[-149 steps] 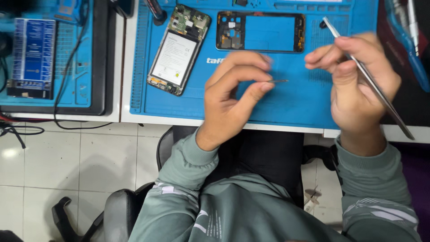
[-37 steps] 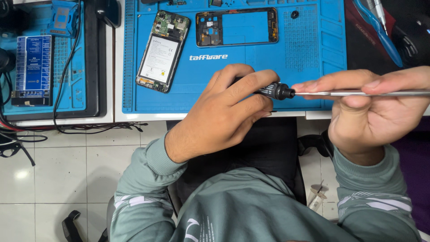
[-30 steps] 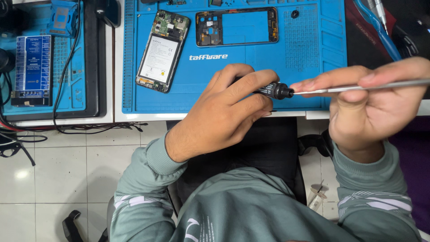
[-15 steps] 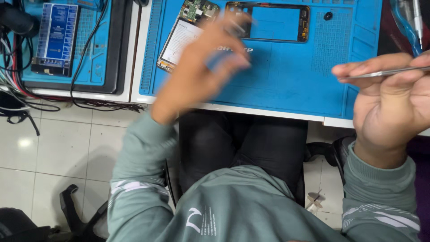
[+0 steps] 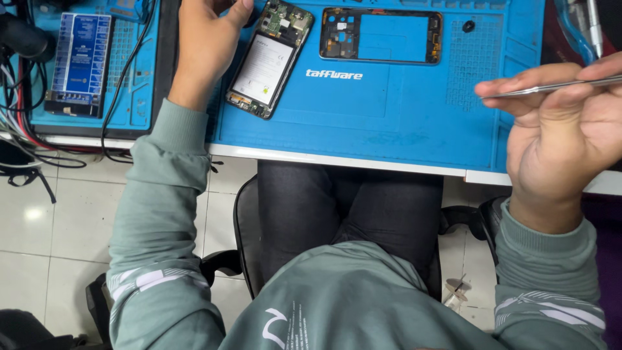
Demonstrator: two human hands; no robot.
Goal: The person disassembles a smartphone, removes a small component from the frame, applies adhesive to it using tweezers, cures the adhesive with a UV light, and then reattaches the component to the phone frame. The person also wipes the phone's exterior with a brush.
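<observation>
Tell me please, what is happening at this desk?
A person sits at a blue work mat. The right hand holds metal tweezers above the mat's edge. The left hand reaches to the far left, beside an opened phone with its back removed. A separate phone frame lies nearby.

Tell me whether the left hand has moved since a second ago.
Yes. The left hand has left the mat's near edge, where it met the tweezers, and gone up and left past the opened phone to the blue mat's far left corner.
</observation>
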